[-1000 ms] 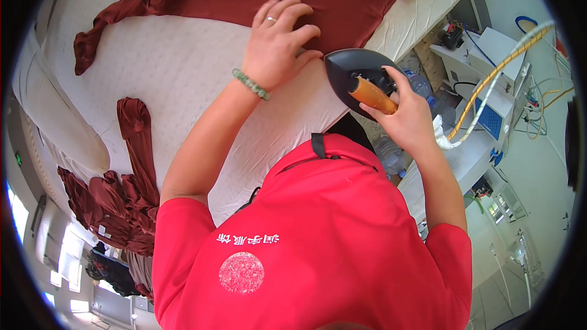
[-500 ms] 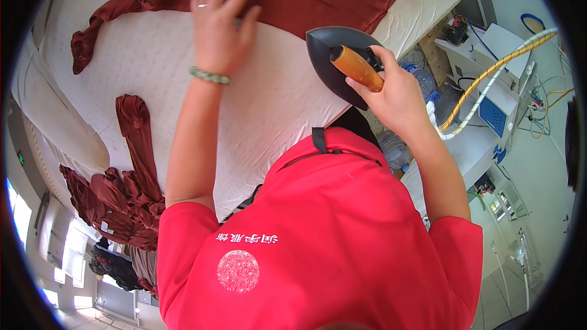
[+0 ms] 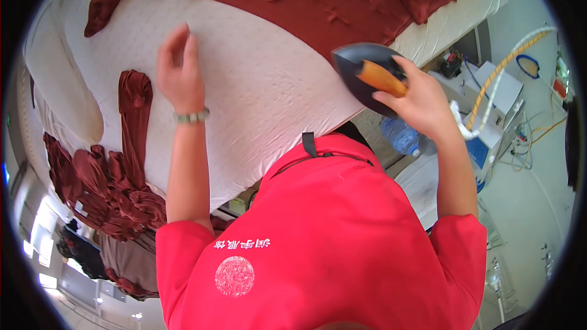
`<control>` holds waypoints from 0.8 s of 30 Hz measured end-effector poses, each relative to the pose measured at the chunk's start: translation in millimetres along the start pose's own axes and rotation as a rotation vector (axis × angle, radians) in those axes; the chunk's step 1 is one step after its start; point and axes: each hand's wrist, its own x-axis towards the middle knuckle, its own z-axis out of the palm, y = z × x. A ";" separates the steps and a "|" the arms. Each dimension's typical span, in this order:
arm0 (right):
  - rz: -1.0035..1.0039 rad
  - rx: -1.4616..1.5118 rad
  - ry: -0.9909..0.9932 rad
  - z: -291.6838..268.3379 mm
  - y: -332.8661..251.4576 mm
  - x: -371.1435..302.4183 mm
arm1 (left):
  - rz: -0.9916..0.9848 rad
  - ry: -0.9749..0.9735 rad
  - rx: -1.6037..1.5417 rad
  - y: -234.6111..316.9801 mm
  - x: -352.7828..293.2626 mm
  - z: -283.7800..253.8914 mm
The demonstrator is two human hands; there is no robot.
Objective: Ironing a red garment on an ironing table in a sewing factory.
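My right hand (image 3: 425, 101) is wrapped round the wooden handle of a dark iron (image 3: 351, 64), whose tip points to the far left. The iron is at the right edge of a white padded ironing table (image 3: 257, 79), by the border of a dark red garment (image 3: 306, 9); whether it touches the table I cannot tell. That garment lies spread across the far side, one sleeve stretching left. Over the table's left part my left hand (image 3: 181, 73) is held with fingers loosely curled, thumb apart from them and nothing between. A dark red sleeve (image 3: 136, 113) lies nearest to it.
More dark red garments (image 3: 116, 201) are heaped at the left edge. A white padded form (image 3: 64, 79) stands beyond them. On the right, a yellow and white hose (image 3: 489, 85) runs from near the iron, above a clear plastic bottle (image 3: 400, 135) and white equipment (image 3: 498, 95).
My left hand has drawn back from the spread garment toward me and left, its fingers curling in. The iron in my right hand has shifted right and slightly nearer me.
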 end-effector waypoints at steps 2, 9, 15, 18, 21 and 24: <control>0.000 -0.040 0.132 -8.4 34.3 -4.1 | -0.311 -0.016 -0.186 17.0 -48.3 -8.3; -0.125 0.110 0.308 -41.8 8.1 22.0 | -0.795 -0.388 -0.627 77.8 -170.1 84.1; -0.549 -0.239 0.091 -53.8 -54.9 81.1 | -0.848 -0.458 -0.372 110.0 -178.2 141.1; -0.668 -0.371 0.016 -55.3 -81.7 106.4 | -0.920 -0.452 -0.186 125.5 -178.3 159.8; -0.722 -0.416 -0.030 -53.0 -92.9 124.6 | -0.808 -0.210 -0.005 127.9 -195.9 183.6; -0.795 -0.551 -0.160 -48.9 -84.0 120.2 | -0.882 -0.056 -0.099 136.0 -211.8 195.3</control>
